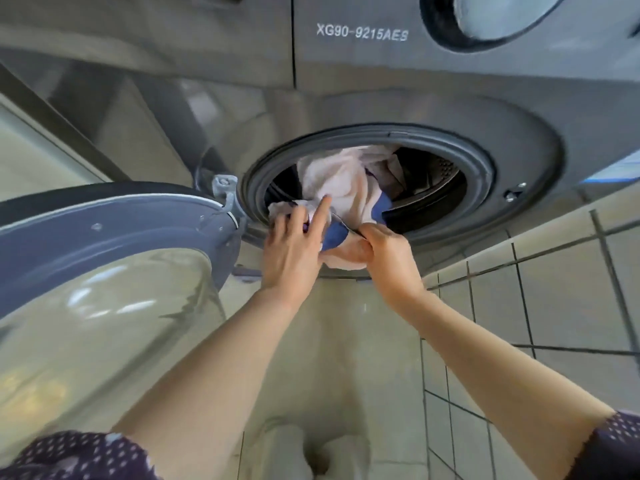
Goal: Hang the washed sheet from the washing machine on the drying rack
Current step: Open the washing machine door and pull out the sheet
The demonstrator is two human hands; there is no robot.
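A crumpled pale pink sheet (346, 181) with a blue edge fills the round opening of the grey washing machine (519, 109) and spills over its rubber door seal. My left hand (294, 251) holds the bunched cloth at the lower left of the opening, with the index finger stretched out over the fabric. My right hand (384, 254) pinches a fold of the sheet at the lower rim, by the blue edge. The dark drum shows behind the cloth. No drying rack is in view.
The machine's door (110, 271) stands swung open on the left, its glass bowl bulging toward me beside my left forearm. A second round door (491, 19) sits above at the top right. Beige floor tiles (568, 299) run along the right and below.
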